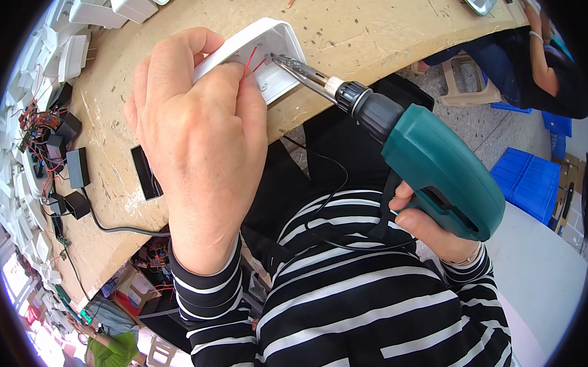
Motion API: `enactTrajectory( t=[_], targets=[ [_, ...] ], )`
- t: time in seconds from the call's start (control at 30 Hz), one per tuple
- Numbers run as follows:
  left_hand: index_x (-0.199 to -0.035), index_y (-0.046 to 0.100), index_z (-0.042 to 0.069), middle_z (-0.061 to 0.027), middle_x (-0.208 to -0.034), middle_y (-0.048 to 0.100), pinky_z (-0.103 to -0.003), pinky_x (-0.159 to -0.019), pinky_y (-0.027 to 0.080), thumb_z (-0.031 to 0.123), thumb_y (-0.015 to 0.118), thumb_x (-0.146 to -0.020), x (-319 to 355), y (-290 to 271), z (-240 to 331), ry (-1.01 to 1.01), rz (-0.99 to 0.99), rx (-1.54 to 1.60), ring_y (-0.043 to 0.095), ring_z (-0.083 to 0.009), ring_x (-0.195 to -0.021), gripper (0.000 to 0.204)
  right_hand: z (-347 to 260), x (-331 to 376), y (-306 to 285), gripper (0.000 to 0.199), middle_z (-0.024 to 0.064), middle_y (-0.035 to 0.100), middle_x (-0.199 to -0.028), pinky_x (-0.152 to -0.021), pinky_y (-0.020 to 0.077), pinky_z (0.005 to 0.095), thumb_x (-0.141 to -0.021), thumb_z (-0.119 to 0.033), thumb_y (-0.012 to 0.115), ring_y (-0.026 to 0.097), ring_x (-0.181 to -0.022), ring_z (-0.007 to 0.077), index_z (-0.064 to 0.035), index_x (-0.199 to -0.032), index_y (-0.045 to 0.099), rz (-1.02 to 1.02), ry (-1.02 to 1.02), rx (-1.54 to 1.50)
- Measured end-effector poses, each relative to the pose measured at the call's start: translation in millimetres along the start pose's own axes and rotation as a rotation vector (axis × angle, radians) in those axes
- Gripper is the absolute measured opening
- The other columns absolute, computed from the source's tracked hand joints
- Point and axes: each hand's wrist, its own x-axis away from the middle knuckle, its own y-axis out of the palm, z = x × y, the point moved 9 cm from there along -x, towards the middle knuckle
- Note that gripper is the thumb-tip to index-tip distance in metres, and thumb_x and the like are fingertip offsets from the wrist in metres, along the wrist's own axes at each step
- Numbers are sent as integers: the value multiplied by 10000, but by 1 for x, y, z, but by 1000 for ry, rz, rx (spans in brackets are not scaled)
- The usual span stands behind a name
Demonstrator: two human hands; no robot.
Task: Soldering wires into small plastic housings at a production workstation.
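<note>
My left hand [199,115] is closed round a white plastic housing [283,37], tilted with its hollow side towards me, above the wooden table. Two thin red wires [251,60] stick up inside it near my fingertips. In my right hand [428,230] is a green pistol-shaped soldering gun [447,166] with a black collar. Its metal tip reaches into the housing, close to the inner wall by the wires. Whether the tip touches anything there I cannot tell. Some of my left fingers are hidden behind and inside the housing.
Many white housings [72,56] lie along the table's left side, with black boxes [77,168] and tangled wires. A black cable [124,230] crosses the wooden table [122,200]; a thin cord hangs over my lap. Blue crates [526,175] and another person [537,69] are at right.
</note>
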Motion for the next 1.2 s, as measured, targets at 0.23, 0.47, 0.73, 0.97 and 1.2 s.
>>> enactTrajectory(
  t=[0.23, 0.47, 0.73, 0.97, 1.2],
  targets=[
    [-802, 678, -59, -116, -984, 620, -349, -811, 448, 28, 668, -741, 1, 0, 0, 2, 8, -15, 580, -266, -915, 107, 2, 2, 2, 615, 162, 675, -1009, -690, 553, 238, -717, -46, 817, 693, -772, 137, 123, -1230, 521, -48, 7, -9],
    [-804, 677, -64, -119, -983, 620, -348, -803, 449, 29, 669, -745, 0, 0, 1, 13, 12, -14, 582, -266, -906, 111, 0, 4, 1, 645, 170, 674, -1030, -702, 557, 249, -716, -23, 811, 696, -804, 139, 130, -1253, 488, -20, -6, -86],
    [-808, 680, -64, -119, -984, 620, -353, -794, 450, 25, 662, -744, 0, 0, 0, 5, 17, 11, 579, -271, -885, 111, -3, 3, 4, 638, 170, 674, -1034, -699, 558, 241, -710, -17, 814, 698, -812, 141, 130, -1245, 501, -65, -11, 18],
    [-807, 679, -64, -121, -985, 620, -352, -786, 453, 22, 658, -745, 0, 0, -1, -1, 14, 12, 578, -269, -890, 108, 0, 4, 2, 650, 174, 674, -1039, -696, 557, 239, -716, -19, 811, 699, -810, 146, 130, -1257, 483, -41, -21, -35],
    [-802, 675, -65, -126, -981, 619, -353, -782, 457, 13, 657, -738, 0, 0, 0, 2, 20, 10, 582, -275, -893, 101, -3, 5, -1, 635, 163, 676, -1012, -707, 553, 246, -733, -14, 796, 695, -797, 148, 134, -1259, 472, -67, -36, -26]
  ],
)
